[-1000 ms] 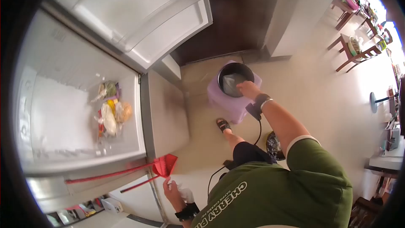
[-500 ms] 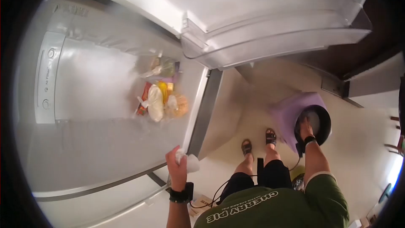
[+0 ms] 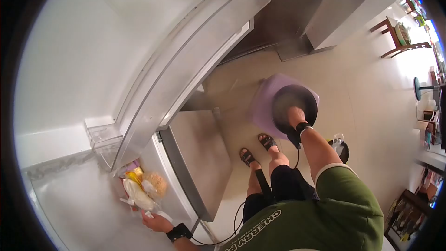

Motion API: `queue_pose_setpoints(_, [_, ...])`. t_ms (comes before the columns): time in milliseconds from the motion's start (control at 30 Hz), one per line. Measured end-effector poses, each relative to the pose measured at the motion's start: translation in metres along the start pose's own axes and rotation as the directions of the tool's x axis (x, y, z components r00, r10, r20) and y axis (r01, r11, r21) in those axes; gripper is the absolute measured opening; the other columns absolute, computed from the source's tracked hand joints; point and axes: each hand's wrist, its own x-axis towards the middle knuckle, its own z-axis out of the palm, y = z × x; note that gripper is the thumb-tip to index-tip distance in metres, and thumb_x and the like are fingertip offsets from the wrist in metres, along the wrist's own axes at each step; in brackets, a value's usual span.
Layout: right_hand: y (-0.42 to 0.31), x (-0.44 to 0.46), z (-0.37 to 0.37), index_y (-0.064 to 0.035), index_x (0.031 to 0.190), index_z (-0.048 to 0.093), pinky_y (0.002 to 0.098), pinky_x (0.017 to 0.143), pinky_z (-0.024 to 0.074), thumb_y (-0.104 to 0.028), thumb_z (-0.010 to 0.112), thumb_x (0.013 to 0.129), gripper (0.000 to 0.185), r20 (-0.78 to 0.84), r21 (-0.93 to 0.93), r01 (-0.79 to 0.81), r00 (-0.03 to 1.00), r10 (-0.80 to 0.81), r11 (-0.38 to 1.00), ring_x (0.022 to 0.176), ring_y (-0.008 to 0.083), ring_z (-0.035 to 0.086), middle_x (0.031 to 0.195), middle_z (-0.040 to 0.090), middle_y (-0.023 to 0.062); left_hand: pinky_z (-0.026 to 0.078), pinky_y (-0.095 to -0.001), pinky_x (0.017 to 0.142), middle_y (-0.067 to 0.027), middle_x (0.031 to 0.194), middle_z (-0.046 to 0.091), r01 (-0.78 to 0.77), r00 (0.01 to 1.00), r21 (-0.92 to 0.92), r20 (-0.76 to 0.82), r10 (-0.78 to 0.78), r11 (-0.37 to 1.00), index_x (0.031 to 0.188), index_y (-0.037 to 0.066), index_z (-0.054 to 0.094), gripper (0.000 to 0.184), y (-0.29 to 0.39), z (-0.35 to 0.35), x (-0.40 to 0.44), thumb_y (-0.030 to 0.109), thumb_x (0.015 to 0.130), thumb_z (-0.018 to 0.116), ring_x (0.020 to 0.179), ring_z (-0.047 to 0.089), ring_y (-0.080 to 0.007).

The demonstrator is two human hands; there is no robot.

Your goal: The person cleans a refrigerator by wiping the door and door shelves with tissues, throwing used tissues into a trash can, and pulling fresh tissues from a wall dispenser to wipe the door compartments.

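My left hand (image 3: 157, 222) is inside the open fridge at the lower left, its fingers closed on a crumpled white cloth (image 3: 149, 214), perhaps paper. Just beyond it lie bagged foods: a white bag (image 3: 138, 196), a yellow packet (image 3: 134, 178) and a clear bag of tan food (image 3: 155, 182). My right hand (image 3: 296, 115) reaches down into a black basin (image 3: 310, 104), where its fingers are hidden in the dark blur. That basin stands on a lavender stool (image 3: 261, 107).
The fridge door (image 3: 79, 56) stands wide open, with a clear door shelf (image 3: 153, 88) across it. A lower grey door (image 3: 200, 158) is beside my legs. Behind my right arm sits a black container (image 3: 344, 152). A wooden chair (image 3: 395, 37) is farther off.
My view has swung toward the door and stool. My left hand has moved from the fridge's edge to beside the bags, still holding the cloth. My right hand remains in the basin.
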Motion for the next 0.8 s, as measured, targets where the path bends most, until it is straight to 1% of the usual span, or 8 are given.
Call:
queue_pose_setpoints(67, [0.001,0.000,0.006,-0.0003,0.091,0.068,0.0409,0.083,0.0499,-0.013,0.048,0.087,0.024,-0.160,-0.015,-0.015,0.987,0.013,1.000,0.097,0.0326,0.063,0.102,0.064,0.0221,0.045,-0.0440,0.087,-0.0155,0.111,0.056,0.006,1.000,-0.016,-0.022,-0.006,1.000,0.119,0.009,0.057,0.035,-0.015,0.012,0.005,0.004,0.084,0.056,0.103,0.054,-0.0335])
queue_pose_setpoints(133, [0.013,0.010,0.020,-0.0012,0.092,0.068,0.0427,0.083,0.0499,-0.014,0.057,0.080,0.021,0.096,-0.139,0.119,0.990,-0.107,0.983,0.094,0.0338,0.063,0.097,0.066,0.0203,0.044,-0.0441,0.088,-0.0139,0.111,0.056,-0.064,0.989,-0.046,-0.139,0.057,0.997,0.119,0.012,0.057,0.034,-0.072,0.058,0.011,0.009,0.085,0.057,0.105,0.053,-0.0331])
queue_pose_setpoints(200, [0.020,0.007,0.017,0.0008,0.088,0.068,0.0438,0.078,0.0501,-0.020,0.062,0.076,0.025,-0.120,0.262,0.020,0.993,0.013,0.965,0.087,0.0362,0.064,0.092,0.067,0.0207,0.044,-0.0469,0.087,-0.0097,0.112,0.056,0.072,0.994,-0.130,-0.077,-0.082,0.989,0.119,0.015,0.057,0.033,-0.053,0.046,0.003,0.018,0.086,0.058,0.108,0.052,-0.0309])
queue_pose_setpoints(333, [0.050,0.032,0.039,-0.0016,0.096,0.062,0.0359,0.072,0.0525,-0.017,0.060,0.080,0.023,-0.040,0.922,0.005,0.996,0.083,0.387,0.078,0.0272,0.065,0.088,0.066,0.0139,0.046,-0.0487,0.080,-0.0075,0.111,0.055,0.289,0.956,0.073,0.028,-0.291,0.955,0.117,0.021,0.057,0.036,-0.020,0.023,0.004,0.012,0.083,0.058,0.106,0.053,-0.0302])
queue_pose_setpoints(500, [0.033,0.003,0.011,-0.0088,0.109,0.057,0.0407,0.070,0.0565,-0.015,0.063,0.085,0.026,0.016,0.969,-0.008,0.999,0.034,-0.248,0.078,0.0245,0.062,0.096,0.060,0.0098,0.047,-0.0503,0.077,-0.0080,0.110,0.055,0.281,0.960,0.070,-0.005,-0.282,0.957,0.118,0.023,0.057,0.037,-0.040,0.042,0.001,0.009,0.083,0.055,0.103,0.054,-0.0313])
queue_pose_setpoints(600, [-0.008,-0.043,-0.035,-0.0072,0.108,0.056,0.0380,0.064,0.0582,-0.034,0.062,0.088,0.034,0.039,0.951,0.016,0.984,0.171,-0.309,0.061,0.0189,0.055,0.084,0.055,0.0074,0.047,-0.0541,0.079,-0.0130,0.113,0.055,0.318,0.943,-0.016,0.108,-0.315,0.948,0.118,0.020,0.057,0.034,-0.039,0.035,0.003,0.011,0.086,0.047,0.103,0.055,-0.0354])
queue_pose_setpoints(667, [-0.003,-0.040,-0.044,-0.0027,0.100,0.056,0.0371,0.055,0.0572,-0.042,0.060,0.088,0.041,0.027,0.997,-0.011,0.979,0.202,-0.083,0.057,0.0169,0.057,0.071,0.055,0.0057,0.048,-0.0534,0.078,-0.0156,0.108,0.057,0.281,0.952,-0.054,0.138,-0.272,0.958,0.118,0.019,0.057,0.036,-0.033,0.028,0.005,0.009,0.085,0.047,0.103,0.056,-0.0370])
queue_pose_setpoints(800, [0.029,0.027,0.029,0.0052,0.105,0.050,0.0388,0.054,0.0578,-0.022,0.061,0.088,0.034,-0.303,0.952,0.306,0.940,0.156,0.004,0.066,0.0228,0.063,0.081,0.060,0.0139,0.048,-0.0530,0.081,-0.0153,0.115,0.053,0.313,0.931,0.074,0.173,-0.321,0.947,0.122,0.023,0.054,0.039,-0.027,0.029,0.008,0.011,0.085,0.049,0.103,0.056,-0.0365])
